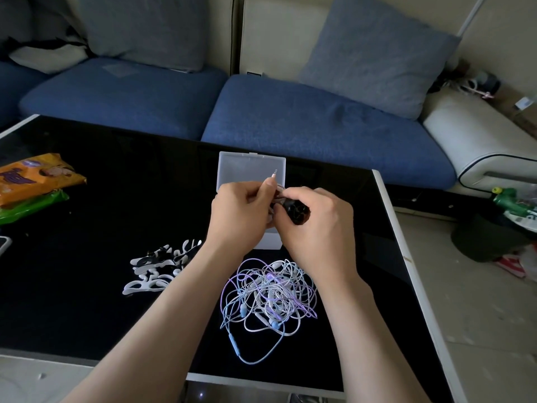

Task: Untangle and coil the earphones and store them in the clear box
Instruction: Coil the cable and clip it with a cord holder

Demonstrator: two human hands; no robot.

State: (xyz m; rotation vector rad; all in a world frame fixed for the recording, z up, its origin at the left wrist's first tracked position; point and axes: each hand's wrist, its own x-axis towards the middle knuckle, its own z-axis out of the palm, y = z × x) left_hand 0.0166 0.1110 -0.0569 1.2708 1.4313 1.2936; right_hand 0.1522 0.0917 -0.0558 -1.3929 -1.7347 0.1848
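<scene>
**Item: earphone set (278, 188), being coiled.** It is held in the air between both hands, directly over the clear box (250, 165). Only a short pale loop shows between the fingers. Its plug (274, 173) sticks up past the left fingertips.

**Step in hand (judged).** One set is out of the pile and bunched up, and it looks about to be bound or finished off. It is not yet in the box.

**Left hand (241, 210).** The fingers are curled and the thumb and forefinger pinch the bunched cable, with the plug end uppermost. The rest of the coil is hidden inside the fist.

**Right hand (316, 225).** The fingers are wrapped round a stubby black object (299, 213), and the fingertips meet the left hand at the cable. I cannot tell what the object is. It may be a tie or a strap.

**Clear box.** It stands on the black table (116, 199), far of centre, with the lid raised on the far side. The hands cover most of the tray, so its contents cannot be seen.

**Tangle (270, 292).** White, lilac and blue cables lie knotted together on the table, near the box and between the forearms. No hand touches it.

**Next move (judged).** The coil has to be kept tight while it is fastened, then lowered into the tray straight below. After that a second set has to be worked free of the tangle, most likely by following one plug or earbud.

**Also present.**
- White cut-out pieces (159, 269) lie left of the tangle.
- An orange packet (32, 175) lies at the far left.
- A blue sofa (290, 117) stands beyond the table.
</scene>
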